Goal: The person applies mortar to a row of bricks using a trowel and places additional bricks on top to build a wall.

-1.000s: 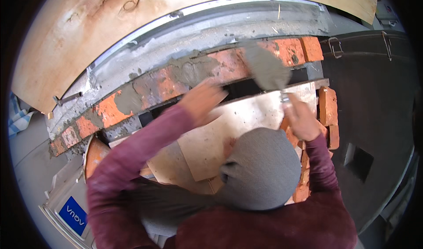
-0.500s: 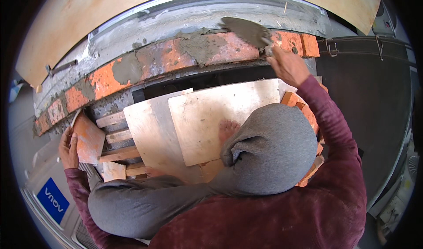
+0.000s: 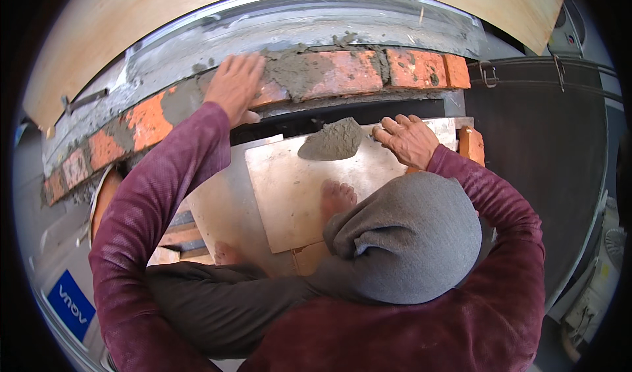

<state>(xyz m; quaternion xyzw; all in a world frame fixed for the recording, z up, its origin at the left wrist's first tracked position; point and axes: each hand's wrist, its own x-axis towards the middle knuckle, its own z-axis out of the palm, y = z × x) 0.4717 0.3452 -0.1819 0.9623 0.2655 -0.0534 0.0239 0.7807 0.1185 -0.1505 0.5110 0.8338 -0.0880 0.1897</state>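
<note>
My left hand lies spread, palm down, on the row of orange bricks, where grey mortar covers part of their tops. Curled fingers of my right hand grip a trowel, its handle hidden by them. The trowel blade carries a heap of wet mortar and hovers at the far edge of a pale board, just short of the bricks. More mortar is smeared over the middle bricks and fills a joint to their right.
A dark channel runs between bricks and board. My bare foot rests on the board, beside my raised grey-clad knee. A metal clamp lies at far left. Right of me stands a dark panel; a loose brick sits near my right wrist.
My left hand has left the orange-stained sheet at the left and come onto the bricks. My right hand has drawn the trowel back from the bricks toward me; its blade now carries mortar.
</note>
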